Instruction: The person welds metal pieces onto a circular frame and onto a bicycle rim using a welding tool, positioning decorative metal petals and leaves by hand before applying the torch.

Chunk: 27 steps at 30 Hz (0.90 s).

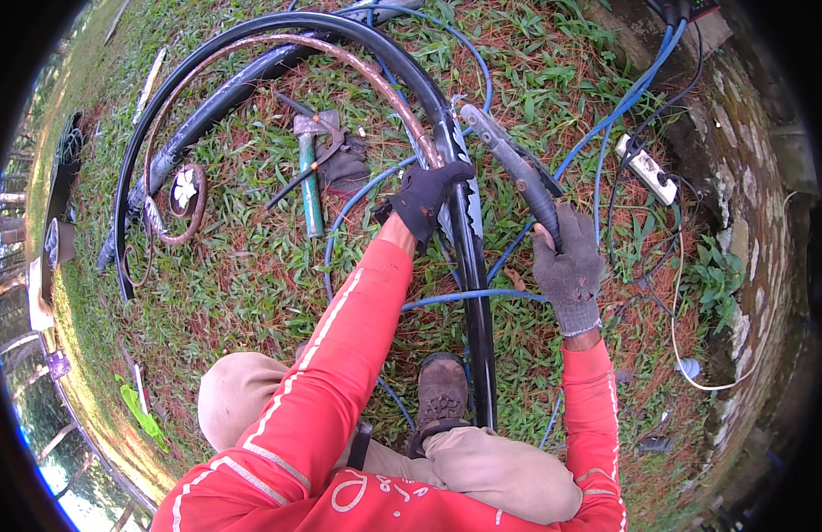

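Observation:
My left hand, in a black glove, is closed around the end of a rusty curved metal bar, right beside a curved black metal pipe. Whether its fingers also grip the pipe is hidden. In a grey knit glove, my right hand holds the black ribbed handle of a grey welding electrode holder. The holder's head points up and left, close to the pipe but apart from my left hand. A blue cable runs from near my right hand across the pipe.
On the grass lie a hammer with a green handle, a dark rod with a curved brown piece across it, and a rusty scroll. A white power strip and cables lie by a stone edge at right. My boot stands beside the pipe.

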Tool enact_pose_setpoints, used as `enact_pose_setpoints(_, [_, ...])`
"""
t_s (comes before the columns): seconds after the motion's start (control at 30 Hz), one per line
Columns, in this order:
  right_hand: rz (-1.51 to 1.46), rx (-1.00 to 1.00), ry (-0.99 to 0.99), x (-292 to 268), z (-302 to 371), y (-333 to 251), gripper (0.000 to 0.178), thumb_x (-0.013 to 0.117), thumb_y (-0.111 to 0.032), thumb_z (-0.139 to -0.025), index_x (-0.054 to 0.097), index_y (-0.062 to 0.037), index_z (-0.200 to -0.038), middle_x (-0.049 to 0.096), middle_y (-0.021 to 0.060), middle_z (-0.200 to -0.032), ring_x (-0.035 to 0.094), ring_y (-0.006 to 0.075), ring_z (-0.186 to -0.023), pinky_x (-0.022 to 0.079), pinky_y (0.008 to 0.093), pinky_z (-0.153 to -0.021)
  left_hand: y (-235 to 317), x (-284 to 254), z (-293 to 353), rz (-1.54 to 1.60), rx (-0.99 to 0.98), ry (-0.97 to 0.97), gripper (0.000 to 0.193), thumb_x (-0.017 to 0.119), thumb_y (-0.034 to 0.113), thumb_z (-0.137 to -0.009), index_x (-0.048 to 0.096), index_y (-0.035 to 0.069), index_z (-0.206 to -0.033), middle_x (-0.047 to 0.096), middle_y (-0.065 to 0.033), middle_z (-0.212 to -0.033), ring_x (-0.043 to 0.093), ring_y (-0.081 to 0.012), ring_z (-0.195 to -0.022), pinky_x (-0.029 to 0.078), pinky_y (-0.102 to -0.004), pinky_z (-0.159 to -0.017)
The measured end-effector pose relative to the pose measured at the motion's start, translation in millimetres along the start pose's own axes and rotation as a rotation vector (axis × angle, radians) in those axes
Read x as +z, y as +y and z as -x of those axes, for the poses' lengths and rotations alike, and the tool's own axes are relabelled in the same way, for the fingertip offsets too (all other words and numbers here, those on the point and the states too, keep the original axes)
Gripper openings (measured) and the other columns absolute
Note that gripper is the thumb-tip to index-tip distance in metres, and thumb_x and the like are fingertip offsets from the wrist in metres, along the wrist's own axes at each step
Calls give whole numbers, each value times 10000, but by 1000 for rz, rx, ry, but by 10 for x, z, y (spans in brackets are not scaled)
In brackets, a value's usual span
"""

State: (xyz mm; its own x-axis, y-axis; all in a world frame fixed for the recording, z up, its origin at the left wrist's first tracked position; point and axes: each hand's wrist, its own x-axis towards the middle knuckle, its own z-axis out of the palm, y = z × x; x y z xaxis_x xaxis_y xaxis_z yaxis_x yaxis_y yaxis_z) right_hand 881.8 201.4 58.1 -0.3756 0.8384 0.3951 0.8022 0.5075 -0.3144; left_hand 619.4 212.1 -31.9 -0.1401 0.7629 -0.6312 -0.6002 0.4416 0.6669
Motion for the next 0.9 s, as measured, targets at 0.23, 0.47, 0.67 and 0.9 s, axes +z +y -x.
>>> enact_pose_setpoints(0.23, [14,-9,-1,-10,-28,-42,441,864,-250,-988,741,-85,-1379,748,147,-1145,809,372,-863,646,463,-671,-23,-33,-40,7,-21,-4,304,934,278,-862,801,41,-999,746,-53,-850,693,-183,-653,588,-367,-619])
enact_pose_setpoints(0.47, [-12,4,3,11,-67,-61,459,869,-238,-981,730,-94,-1394,744,143,-1137,805,375,-866,642,464,-667,-10,-19,-8,0,-21,-7,340,935,287,-856,796,32,-1032,745,-56,-859,699,-187,-661,592,-370,-625])
enact_pose_setpoints(0.67, [-15,0,-22,17,-75,-63,473,865,-224,-980,723,-81,-1407,733,154,-1140,804,373,-878,639,457,-666,10,-8,9,-16,-20,1,335,931,280,-865,794,33,-1045,749,-53,-869,703,-186,-673,595,-374,-632])
enact_pose_setpoints(0.9, [-21,-12,-22,34,-71,-43,490,866,-224,-976,714,-73,-1417,727,149,-1129,799,365,-864,637,456,-653,-20,-22,-30,-17,-24,1,344,935,297,-862,817,38,-1055,755,-43,-877,697,-169,-713,573,-358,-669])
